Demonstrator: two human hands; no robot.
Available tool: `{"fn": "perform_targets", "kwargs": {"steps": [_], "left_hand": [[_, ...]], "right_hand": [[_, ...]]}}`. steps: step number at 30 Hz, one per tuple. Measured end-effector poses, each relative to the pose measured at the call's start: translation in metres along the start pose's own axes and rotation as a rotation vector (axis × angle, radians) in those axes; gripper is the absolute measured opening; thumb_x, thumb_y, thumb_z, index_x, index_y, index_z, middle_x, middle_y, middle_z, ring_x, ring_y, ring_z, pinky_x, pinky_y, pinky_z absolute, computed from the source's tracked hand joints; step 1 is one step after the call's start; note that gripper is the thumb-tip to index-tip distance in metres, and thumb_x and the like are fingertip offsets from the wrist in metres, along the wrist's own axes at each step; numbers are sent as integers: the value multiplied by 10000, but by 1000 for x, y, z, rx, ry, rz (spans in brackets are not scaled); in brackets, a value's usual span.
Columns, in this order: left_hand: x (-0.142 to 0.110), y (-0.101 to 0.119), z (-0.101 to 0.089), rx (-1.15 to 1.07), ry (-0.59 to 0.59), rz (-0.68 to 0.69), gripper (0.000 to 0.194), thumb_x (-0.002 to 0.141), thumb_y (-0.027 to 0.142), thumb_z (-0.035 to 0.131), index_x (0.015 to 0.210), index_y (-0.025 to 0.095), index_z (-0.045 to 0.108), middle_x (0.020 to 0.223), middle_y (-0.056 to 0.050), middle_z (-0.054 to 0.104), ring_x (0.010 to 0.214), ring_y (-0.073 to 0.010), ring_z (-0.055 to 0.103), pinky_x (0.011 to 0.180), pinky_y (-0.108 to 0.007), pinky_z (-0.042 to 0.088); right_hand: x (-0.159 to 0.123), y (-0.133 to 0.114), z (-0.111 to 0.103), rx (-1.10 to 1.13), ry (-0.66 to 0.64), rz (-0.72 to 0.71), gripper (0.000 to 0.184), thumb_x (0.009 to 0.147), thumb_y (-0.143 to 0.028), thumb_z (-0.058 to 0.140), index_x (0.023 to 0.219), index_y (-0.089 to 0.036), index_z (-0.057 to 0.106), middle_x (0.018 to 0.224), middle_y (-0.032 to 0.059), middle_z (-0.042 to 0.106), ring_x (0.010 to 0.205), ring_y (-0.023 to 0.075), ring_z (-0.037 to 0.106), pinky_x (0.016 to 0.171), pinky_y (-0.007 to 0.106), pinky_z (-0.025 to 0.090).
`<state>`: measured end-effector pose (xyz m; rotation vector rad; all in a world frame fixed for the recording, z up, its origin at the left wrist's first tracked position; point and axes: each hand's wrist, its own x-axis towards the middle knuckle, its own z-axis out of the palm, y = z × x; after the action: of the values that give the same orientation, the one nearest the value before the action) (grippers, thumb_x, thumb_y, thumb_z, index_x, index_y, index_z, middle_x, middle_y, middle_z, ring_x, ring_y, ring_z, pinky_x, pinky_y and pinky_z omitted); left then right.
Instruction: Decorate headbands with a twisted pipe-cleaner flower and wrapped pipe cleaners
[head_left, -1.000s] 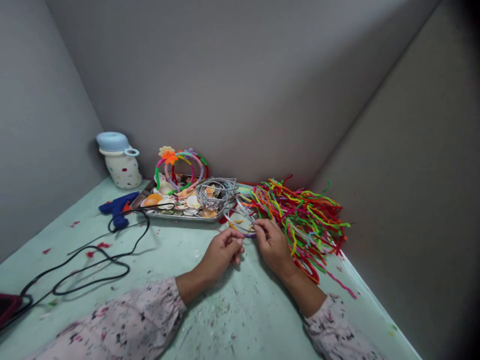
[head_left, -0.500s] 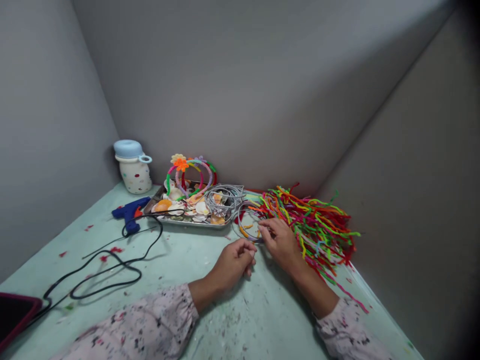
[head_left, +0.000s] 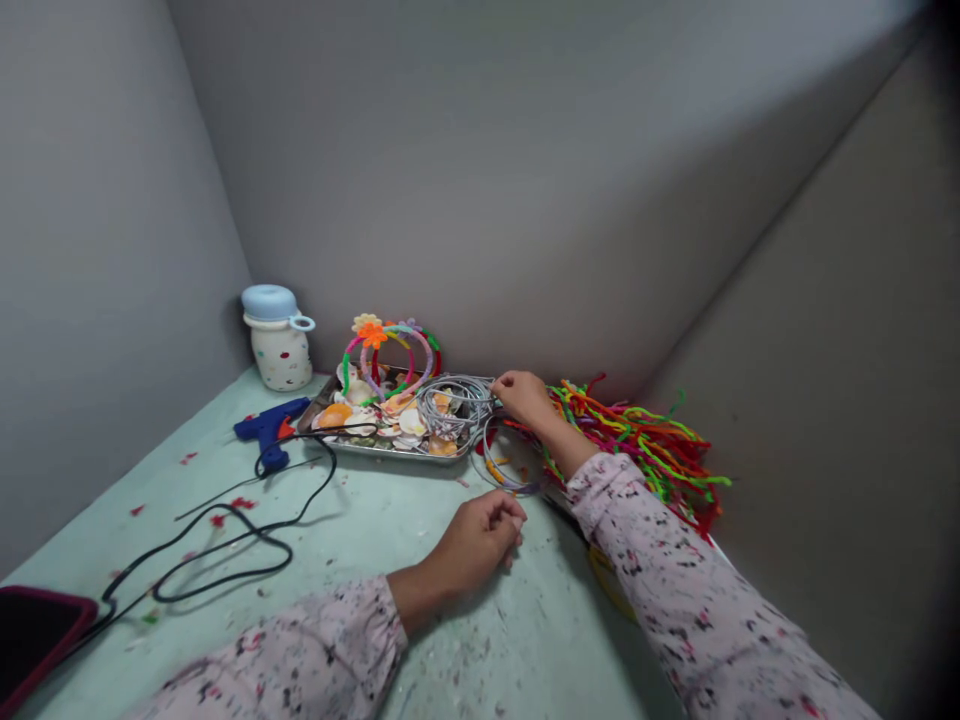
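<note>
Craft supplies crowded the back of the pale green table.
I saw the pipe-cleaner heap at two o'clock and the metal tray of shells at eleven. The left hand lay curled, its fingers pressed together. The right hand, nearer the silver wire coil, had bent fingertips by its three o'clock edge; I couldn't tell whether they pinched it. The coil sat at the tray's right end, nine o'clock from that hand, roughly twelve from the left, its long axis running nine to three.
</note>
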<state>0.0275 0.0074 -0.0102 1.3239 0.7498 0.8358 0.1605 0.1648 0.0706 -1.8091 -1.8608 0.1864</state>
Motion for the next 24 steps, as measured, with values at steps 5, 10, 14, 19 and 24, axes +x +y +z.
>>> {"fn": "perform_targets", "kwargs": {"steps": [5,10,14,19,24], "left_hand": [[0,-1,0,28,4,9,121,816,255,493,847,147,539,659,12,539,458,-64,464,435,-186,379],[0,4,0,22,2,-10,130,813,275,506,838,150,528,641,19,523,452,-70,454,435,-199,383],[-1,6,1,31,-11,5,127,821,269,504,840,146,527,624,23,521,455,-67,458,451,-197,364],[-1,4,0,52,-13,17,135,831,277,499,856,151,538,640,20,530,467,-69,460,459,-199,363],[-1,2,-1,57,-20,31,140,834,289,502,857,156,540,637,23,531,472,-70,459,461,-197,361]], "right_hand": [[12,8,-1,-27,-46,53,180,781,-293,601,829,-180,732,871,85,729,805,182,648,716,249,435],[14,20,-18,-10,-92,41,251,811,-309,565,971,-181,709,875,60,724,748,151,641,687,233,446],[-2,42,-52,-26,-180,16,252,819,-296,530,922,-150,708,731,44,708,625,132,607,603,218,430],[-39,60,-72,-57,-372,-94,215,770,-365,600,822,-191,716,732,5,694,682,150,612,628,225,434],[-66,70,-57,-368,-245,-263,477,714,-329,691,1154,-164,608,1113,124,621,1013,248,563,857,318,423]]}}
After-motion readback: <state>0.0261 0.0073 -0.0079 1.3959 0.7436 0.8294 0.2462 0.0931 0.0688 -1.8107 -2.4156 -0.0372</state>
